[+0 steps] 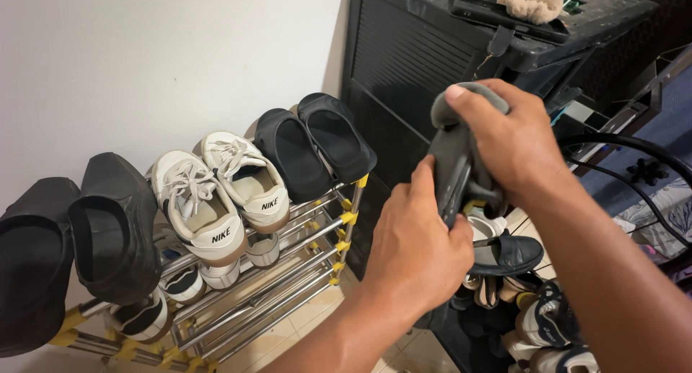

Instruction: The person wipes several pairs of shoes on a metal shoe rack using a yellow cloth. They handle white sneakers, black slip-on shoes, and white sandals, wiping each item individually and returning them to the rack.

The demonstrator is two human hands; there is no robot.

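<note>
My left hand (414,240) grips the lower part of a dark grey slipper (453,172), held upright between both hands. Above it my right hand (508,139) presses a grey cloth (461,99) against the slipper's top edge, thumb on the cloth. Both hands hover to the right of a metal shoe rack (288,272) and in front of a black cabinet (411,56).
On the rack's top shelf sit black slides (313,142), white sneakers (220,189) and dark shoes (72,236); more shoes lie on lower bars. A heap of shoes (519,286) lies on the floor at right. A beige scrunchie (530,2) rests on the cabinet top.
</note>
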